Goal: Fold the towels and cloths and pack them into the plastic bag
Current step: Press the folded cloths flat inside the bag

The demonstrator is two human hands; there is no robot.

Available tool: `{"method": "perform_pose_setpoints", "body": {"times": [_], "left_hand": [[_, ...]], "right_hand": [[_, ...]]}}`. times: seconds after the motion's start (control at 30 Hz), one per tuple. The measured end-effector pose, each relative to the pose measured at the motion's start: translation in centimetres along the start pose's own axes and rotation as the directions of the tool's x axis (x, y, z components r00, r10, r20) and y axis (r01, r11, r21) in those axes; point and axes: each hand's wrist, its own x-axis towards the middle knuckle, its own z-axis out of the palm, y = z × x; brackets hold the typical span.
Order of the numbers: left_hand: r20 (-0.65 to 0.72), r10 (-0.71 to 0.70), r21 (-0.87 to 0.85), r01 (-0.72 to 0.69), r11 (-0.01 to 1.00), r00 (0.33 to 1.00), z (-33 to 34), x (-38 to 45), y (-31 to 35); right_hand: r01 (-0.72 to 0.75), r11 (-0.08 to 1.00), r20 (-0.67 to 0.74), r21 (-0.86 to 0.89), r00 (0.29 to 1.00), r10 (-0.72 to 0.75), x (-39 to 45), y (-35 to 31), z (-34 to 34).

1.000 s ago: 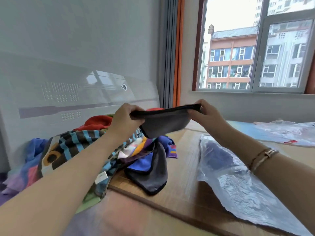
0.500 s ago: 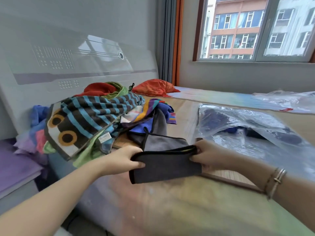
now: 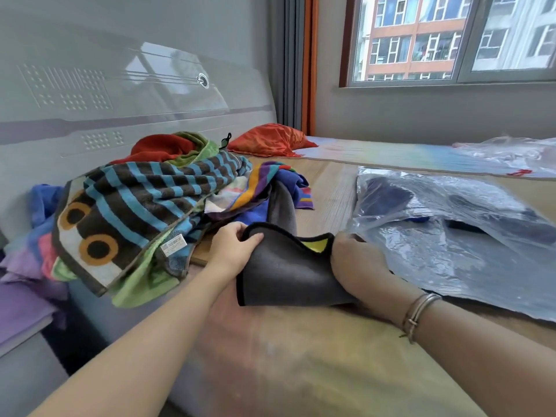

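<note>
head view: left hand (image 3: 233, 251) and right hand (image 3: 356, 263) each grasp an end of the folded dark grey cloth (image 3: 285, 273), near centre on the bed, between the left towel pile (image 3: 144, 206) and the right plastic bag (image 3: 451, 233).

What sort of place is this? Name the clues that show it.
Probably a bedroom: a padded grey headboard stands behind a bed with an orange pillow, and a window faces apartment blocks.

The grey cloth (image 3: 285, 275), held up level a second ago, has been brought down onto the bed. Its top edge is now bowed between left hand (image 3: 233, 251) and right hand (image 3: 356, 263), a yellow tag exposed.
</note>
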Motion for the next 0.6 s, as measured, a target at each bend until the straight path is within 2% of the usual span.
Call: {"method": "perform_pose_setpoints", "body": {"times": [0.03, 0.1, 0.13, 0.2, 0.27, 0.33, 0.5, 0.6], "left_hand": [[-0.021, 0.009, -0.001, -0.009, 1.0, 1.0, 0.7, 0.1, -0.3], [-0.047, 0.003, -0.012, -0.003, 1.0, 0.999, 1.8, 0.3, -0.9], [-0.057, -0.003, -0.013, 0.002, 1.0, 0.998, 2.3, 0.5, -1.1], [-0.07, -0.019, 0.001, 0.019, 1.0, 0.997, 3.0, 0.9, -1.5], [-0.103, -0.05, 0.086, 0.059, 0.995, 0.993, 3.6, 1.2, -2.1], [-0.134, -0.116, 0.19, 0.141, 0.972, 0.984, 3.8, 1.2, -2.5], [-0.005, -0.308, 0.335, 0.292, 0.896, 0.951, 2.8, 1.7, -1.2], [0.098, -0.378, 0.304, 0.334, 0.892, 0.921, 1.8, 1.1, 0.0]], "right_hand": [[0.02, 0.995, 0.006, -0.099, 1.0, -0.019, 0.0, -0.3, 0.5], [-0.007, 0.989, -0.01, -0.147, 1.0, 0.006, 0.2, -0.2, 1.3], [-0.012, 0.992, 0.025, -0.128, 1.0, 0.016, 0.4, 0.0, 1.9], [-0.131, 0.991, 0.096, -0.025, 0.986, 0.133, 1.0, 1.1, 3.1], [-0.261, 0.962, 0.144, 0.08, 0.958, 0.247, 1.6, 2.1, 4.0], [-0.32, 0.941, 0.18, 0.108, 0.937, 0.298, 1.7, 2.3, 4.2], [-0.383, 0.918, 0.19, 0.104, 0.913, 0.36, 1.7, 1.4, 4.8], [-0.331, 0.943, 0.124, 0.045, 0.938, 0.323, 1.0, 1.1, 4.9]]}}
